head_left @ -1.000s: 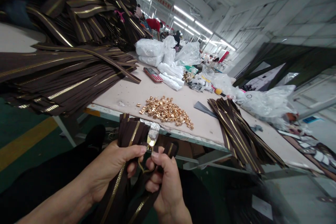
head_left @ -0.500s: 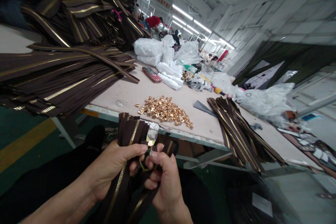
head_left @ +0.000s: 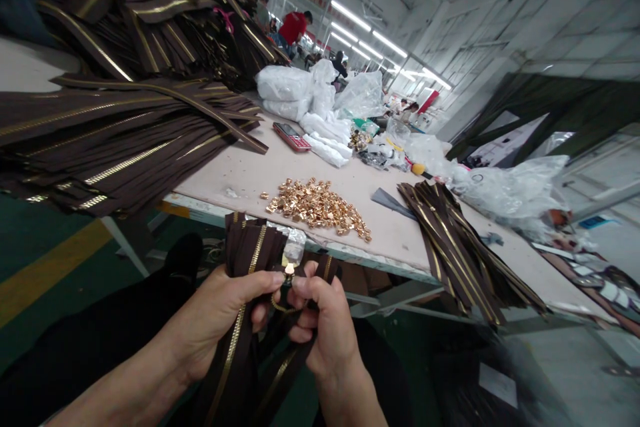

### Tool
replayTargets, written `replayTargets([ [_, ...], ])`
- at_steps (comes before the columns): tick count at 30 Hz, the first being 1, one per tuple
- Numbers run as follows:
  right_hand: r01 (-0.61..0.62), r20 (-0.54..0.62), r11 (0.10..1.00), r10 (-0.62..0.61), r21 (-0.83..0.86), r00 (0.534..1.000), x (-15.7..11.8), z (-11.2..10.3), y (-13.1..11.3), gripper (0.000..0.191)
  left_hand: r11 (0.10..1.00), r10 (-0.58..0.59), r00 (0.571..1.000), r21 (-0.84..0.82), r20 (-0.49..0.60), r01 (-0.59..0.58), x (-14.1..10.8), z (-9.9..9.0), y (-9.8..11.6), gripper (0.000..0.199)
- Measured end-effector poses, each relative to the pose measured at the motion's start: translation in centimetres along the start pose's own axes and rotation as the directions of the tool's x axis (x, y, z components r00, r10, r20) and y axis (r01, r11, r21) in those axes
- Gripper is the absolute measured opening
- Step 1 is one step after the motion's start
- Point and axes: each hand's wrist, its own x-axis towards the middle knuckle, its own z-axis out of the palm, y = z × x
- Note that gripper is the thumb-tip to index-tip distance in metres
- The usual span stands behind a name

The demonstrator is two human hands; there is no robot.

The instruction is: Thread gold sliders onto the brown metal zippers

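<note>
My left hand (head_left: 233,303) is closed on dark brown zipper tapes (head_left: 250,253) with gold teeth, its thumb beside a gold zipper slider (head_left: 289,269). Opposite it, my right hand (head_left: 323,310) pinches a zipper tape close to the same slider. Between the two hands a short loop of gold teeth hangs down. The slider sits at a fixture wrapped in clear plastic (head_left: 294,245) on the table's front edge. Just beyond lies a heap of gold zipper sliders (head_left: 317,207). How the slider meets the tape is partly hidden by my fingertips.
Brown zipper tapes lie in a large pile (head_left: 125,127) at the left and a smaller bundle (head_left: 455,247) at the right of the table (head_left: 225,180). A red phone (head_left: 291,137), white plastic bags (head_left: 287,90) and a grey strip (head_left: 393,203) are farther back. People are in the background.
My right hand has shifted slightly right and its fingers have moved a little away from the left thumb. The slider stays between the hands. The view has tilted slightly.
</note>
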Motion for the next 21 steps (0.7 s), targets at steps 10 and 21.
replayTargets([
  [10,0.024,0.018,0.999,-0.025,0.027,1.000,0.1,0.1,0.4,0.029,0.998,0.057,0.998,0.017,0.004,-0.057,0.0,0.0,-0.2,0.027],
  [21,0.063,0.000,0.997,-0.063,0.055,0.998,0.1,0.2,1.0,0.031,0.996,0.078,0.997,0.051,-0.022,-0.077,-0.1,0.1,-0.3,0.027],
])
